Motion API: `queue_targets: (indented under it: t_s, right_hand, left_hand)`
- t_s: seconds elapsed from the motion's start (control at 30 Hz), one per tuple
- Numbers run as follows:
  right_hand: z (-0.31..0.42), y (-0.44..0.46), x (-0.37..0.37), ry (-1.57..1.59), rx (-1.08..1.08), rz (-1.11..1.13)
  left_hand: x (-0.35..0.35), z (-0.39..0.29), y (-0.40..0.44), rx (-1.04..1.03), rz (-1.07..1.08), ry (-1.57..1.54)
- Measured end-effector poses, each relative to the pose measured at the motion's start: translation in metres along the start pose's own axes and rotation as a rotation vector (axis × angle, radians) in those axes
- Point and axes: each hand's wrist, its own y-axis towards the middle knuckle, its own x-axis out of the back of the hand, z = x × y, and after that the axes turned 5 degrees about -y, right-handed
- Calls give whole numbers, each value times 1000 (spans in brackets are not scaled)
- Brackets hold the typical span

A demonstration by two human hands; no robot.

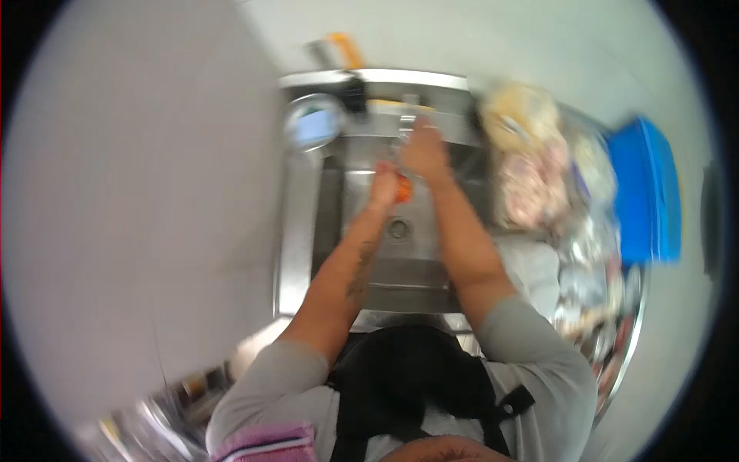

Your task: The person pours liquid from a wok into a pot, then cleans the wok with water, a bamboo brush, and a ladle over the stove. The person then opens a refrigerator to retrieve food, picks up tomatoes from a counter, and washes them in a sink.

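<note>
Over the steel sink (416, 296), my left hand (383, 185) is closed around an orange-red, rounded piece of food (403, 189); blur hides its exact kind. My right hand (426, 151) reaches to the back of the basin, beside the metal tap (408, 122). Its fingers are smeared, so I cannot tell whether they touch the tap or hold anything. Below my left hand, the round drain (398, 229) shows in the basin floor.
At the sink's back left corner sits a round metal bowl (296, 123) with a light blue sponge or cloth (315, 127). To the right lie plastic bags of pale food (527, 185) and a blue plastic bin (643, 192). Orange-and-black handled tools (346, 51) are behind the sink.
</note>
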Motion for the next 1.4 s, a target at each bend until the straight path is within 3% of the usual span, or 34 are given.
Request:
queue_targets:
  t_s: [0.03, 0.07, 0.1, 0.13, 0.17, 0.2, 0.23, 0.3, 0.33, 0.37, 0.4, 0.43, 0.47, 0.53, 0.6, 0.63, 0.67, 0.73, 0.77, 0.8, 0.83, 0.87, 0.9, 0.93, 1.0, 1.03, 1.1, 1.13, 1.17, 1.27, 1.3, 1.33, 1.37, 1.4]
  right_hand:
    - [-24, 11, -47, -136, 32, 66]
    - [-22, 12, -37, -313, 160, 230]
    - [-36, 17, -70, -260, 173, 124]
    - [-61, 23, -107, -497, 410, 126]
    - [-59, 23, -112, -451, 428, 162]
    - [-97, 48, -172, -684, 587, 339]
    - [-92, 60, -182, -685, 558, 545]
    - [-131, 80, -247, -786, 722, 327]
    - [-110, 48, -210, -771, 579, 335]
    - [-116, 26, -221, -588, 459, 13]
    - [-89, -9, -181, -358, 446, 18]
    - [-85, -31, -202, -37, -168, 69]
    - [-101, -29, -219, 13, -81, 422]
    - [-58, -105, -182, -951, 832, 194]
    - [34, -190, -117, -50, 272, 129]
    - [73, -225, -95, -32, 297, 123]
    - [107, -258, -80, 57, 529, 116]
    - [186, -335, -58, 217, 855, 187]
    - [232, -380, -46, 287, 940, 268]
    - [281, -422, -33, 292, 1050, 386]
    - [328, -456, -19, 289, 1149, 492]
    - [368, -490, -19, 345, 1271, 511]
    - [415, -530, 0, 251, 1299, 579]
    - [458, -566, 17, 333, 1382, 644]
    - [539, -626, 43, 317, 1615, 653]
    - [578, -657, 84, 290, 1608, 885]
    - [640, -692, 111, 393, 1536, 1456]
    - [670, -709, 86, 528, 1447, 1791]
    - [699, -724, 66, 550, 1354, 1944]
    - [772, -789, -48, 147, 1180, 1619]
    - [769, -803, -50, 157, 1136, 1606]
    - [763, -833, -47, -409, 1784, 1047]
    - [760, -859, -47, -1004, 2211, 313]
    - [771, -875, -58, -802, 2297, 867]
  left_hand:
    - [22, 22, 10, -57, 87, 123]
    - [44, 77, 40, -419, 11, 343]
    - [71, 92, 38, -78, 202, 367]
    - [59, 57, -28, -309, -134, 358]
    - [76, 33, -67, -152, -81, 438]
    - [93, 17, -106, 2, -104, 175]
    - [116, 34, -117, -272, -143, 481]
    - [167, 30, -170, -205, -142, 431]
    - [182, 31, -202, -223, -215, 412]
    - [200, 30, -242, -349, -252, 498]
    - [217, 32, -278, -473, -274, 594]
    - [235, 36, -311, -487, -309, 595]
    - [255, 41, -346, -483, -333, 621]
    - [295, 61, -415, -490, -404, 644]
    - [343, 103, -480, -537, -533, 731]
    - [379, 140, -505, -530, -542, 640]
    - [410, 173, -535, -525, -547, 550]
    - [438, 201, -656, -272, -365, -499]
    - [456, 237, -697, -169, -603, -402]
    - [477, 279, -731, 110, -882, 354]
    - [487, 341, -770, 108, -1093, 1105]
    - [504, 395, -802, 197, -1085, 925]
    - [485, 373, -867, 285, -1105, 252]
    - [493, 418, -905, 212, -1169, -46]
    - [483, 476, -985, 190, -1515, 218]
    - [472, 500, -1021, 118, -1662, 117]
    - [426, 461, -1107, 54, -1664, -334]
    - [412, 481, -1135, 55, -1742, -294]
    - [410, 545, -1159, 114, -1921, 197]
    - [344, 547, -1221, -659, -1781, -1115]
    - [333, 595, -1230, -635, -1862, -1163]
    - [334, 728, -1230, 164, -2135, -410]
    - [301, 686, -1222, 1070, -1880, 296]
    - [275, 678, -1211, 1025, -1965, 395]
